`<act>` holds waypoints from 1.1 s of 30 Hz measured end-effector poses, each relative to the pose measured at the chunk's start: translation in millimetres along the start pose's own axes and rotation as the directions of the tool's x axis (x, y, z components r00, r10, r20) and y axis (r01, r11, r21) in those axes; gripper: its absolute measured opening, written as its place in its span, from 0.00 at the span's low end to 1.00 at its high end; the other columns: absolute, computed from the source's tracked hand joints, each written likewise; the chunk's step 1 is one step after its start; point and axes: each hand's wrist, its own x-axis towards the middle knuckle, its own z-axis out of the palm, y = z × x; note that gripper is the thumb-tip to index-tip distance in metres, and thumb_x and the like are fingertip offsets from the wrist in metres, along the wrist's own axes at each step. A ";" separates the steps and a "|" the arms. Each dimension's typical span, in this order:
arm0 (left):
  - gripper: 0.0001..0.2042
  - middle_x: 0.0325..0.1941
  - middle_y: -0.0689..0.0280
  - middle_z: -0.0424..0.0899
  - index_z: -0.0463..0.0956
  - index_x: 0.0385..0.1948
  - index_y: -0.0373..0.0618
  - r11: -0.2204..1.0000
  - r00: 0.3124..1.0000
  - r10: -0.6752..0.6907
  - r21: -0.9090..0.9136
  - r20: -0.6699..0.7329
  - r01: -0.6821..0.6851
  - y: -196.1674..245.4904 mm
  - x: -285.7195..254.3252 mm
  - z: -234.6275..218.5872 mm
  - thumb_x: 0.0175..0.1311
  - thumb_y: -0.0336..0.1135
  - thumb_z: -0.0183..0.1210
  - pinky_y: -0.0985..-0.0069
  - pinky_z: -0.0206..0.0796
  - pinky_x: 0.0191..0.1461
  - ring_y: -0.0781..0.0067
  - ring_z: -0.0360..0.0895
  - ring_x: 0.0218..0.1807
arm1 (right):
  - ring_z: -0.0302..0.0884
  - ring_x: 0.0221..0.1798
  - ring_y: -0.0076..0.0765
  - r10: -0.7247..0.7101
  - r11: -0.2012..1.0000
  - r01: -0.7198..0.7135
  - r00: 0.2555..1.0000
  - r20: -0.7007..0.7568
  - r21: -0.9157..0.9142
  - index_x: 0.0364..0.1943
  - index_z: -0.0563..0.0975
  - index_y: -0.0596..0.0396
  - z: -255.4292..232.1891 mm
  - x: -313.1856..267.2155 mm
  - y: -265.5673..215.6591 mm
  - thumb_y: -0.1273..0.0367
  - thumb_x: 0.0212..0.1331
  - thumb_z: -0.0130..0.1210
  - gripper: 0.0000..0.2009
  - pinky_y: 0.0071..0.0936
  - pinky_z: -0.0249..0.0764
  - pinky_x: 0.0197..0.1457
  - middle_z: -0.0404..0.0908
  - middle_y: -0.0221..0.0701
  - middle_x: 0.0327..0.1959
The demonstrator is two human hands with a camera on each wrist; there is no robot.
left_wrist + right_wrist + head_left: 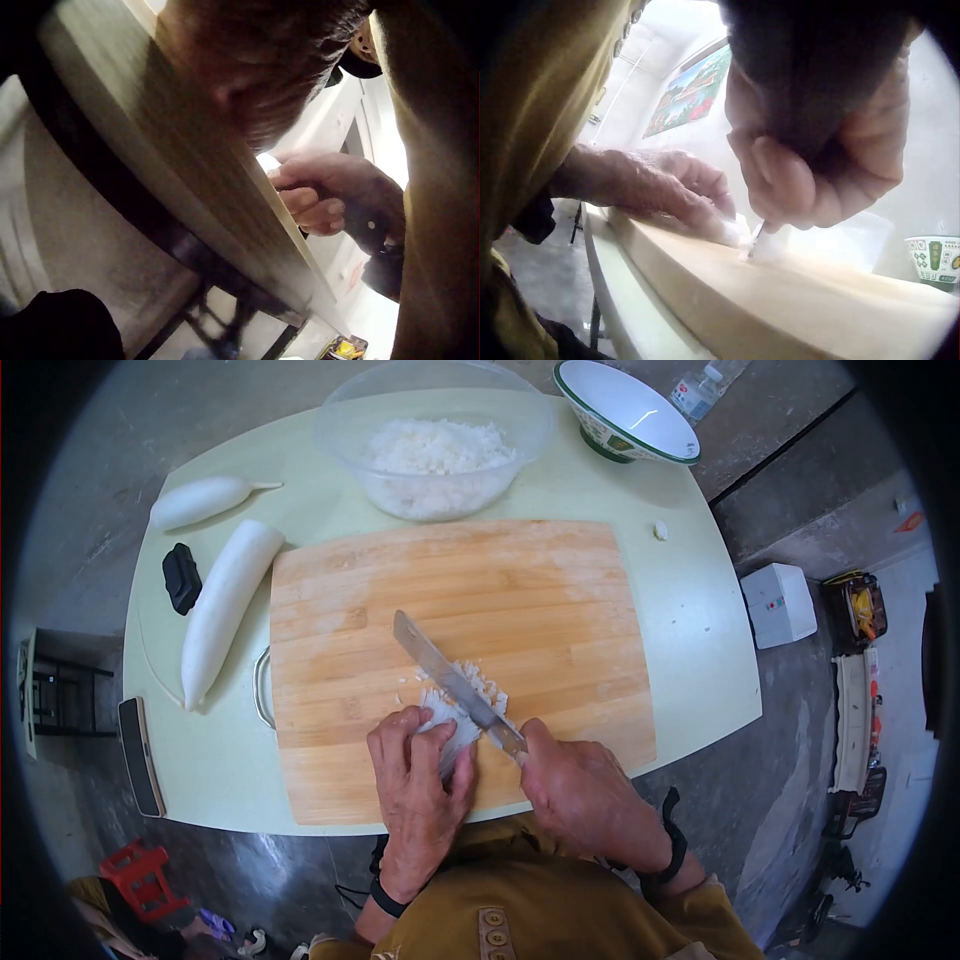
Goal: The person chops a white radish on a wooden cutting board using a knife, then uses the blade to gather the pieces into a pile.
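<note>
My right hand (590, 792) grips the handle of a kitchen knife (436, 662), whose blade slants up and left across the wooden cutting board (350, 600). Under the blade lies a stack of thin white radish strips (458, 738). With curled fingers my left hand (415, 775) holds that stack on the board, its fingertips close beside the blade. Small chopped radish bits (487, 682) lie around the knife. In the right wrist view the blade's edge (756, 241) stands right at the board, next to the radish; in the left wrist view the radish is mostly hidden.
Behind the board stands a clear plastic bowl (440, 495) of chopped radish, with a white green-rimmed bowl (630, 410) to its right. Two whole radishes, one long (230, 610) and one smaller (205, 502), lie left, near a black case (181, 578) and a phone (141, 758).
</note>
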 end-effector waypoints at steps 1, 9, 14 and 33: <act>0.20 0.50 0.53 0.73 0.74 0.42 0.41 1.000 1.000 0.001 -0.001 -0.007 -0.001 -0.4 -0.3 0.4 0.43 0.21 0.68 0.59 0.66 0.56 0.49 0.70 0.53 | 0.72 0.24 0.62 0.003 1.000 -0.003 0.999 -0.037 0.015 0.38 0.64 0.62 -0.9 1.4 1.6 0.75 0.60 0.49 0.07 0.51 0.65 0.28 0.71 0.48 0.17; 0.19 0.50 0.52 0.71 0.72 0.41 0.40 1.000 1.000 0.018 -0.003 -0.005 -0.018 -0.6 0.7 0.0 0.45 0.21 0.67 0.57 0.64 0.54 0.47 0.69 0.52 | 0.75 0.23 0.60 -0.036 0.999 0.037 0.997 -0.071 0.019 0.37 0.63 0.62 -7.9 -1.2 -0.4 0.76 0.57 0.52 0.10 0.50 0.68 0.27 0.75 0.47 0.18; 0.19 0.50 0.52 0.71 0.73 0.40 0.40 1.000 1.000 0.017 -0.014 -0.005 -0.017 -1.3 1.0 0.0 0.44 0.20 0.67 0.57 0.64 0.54 0.47 0.69 0.52 | 0.75 0.24 0.60 -0.035 0.998 0.037 0.999 -0.035 0.059 0.38 0.63 0.63 -7.3 2.5 -2.9 0.75 0.57 0.53 0.11 0.51 0.68 0.27 0.75 0.47 0.18; 0.19 0.50 0.52 0.70 0.72 0.41 0.39 0.999 1.000 0.026 -0.020 0.002 -0.026 -0.7 1.7 -1.5 0.45 0.20 0.67 0.57 0.65 0.53 0.46 0.69 0.52 | 0.74 0.23 0.62 -0.008 1.000 0.009 0.998 -0.056 0.025 0.37 0.63 0.64 -10.5 14.7 -3.1 0.75 0.58 0.51 0.09 0.51 0.68 0.28 0.72 0.48 0.15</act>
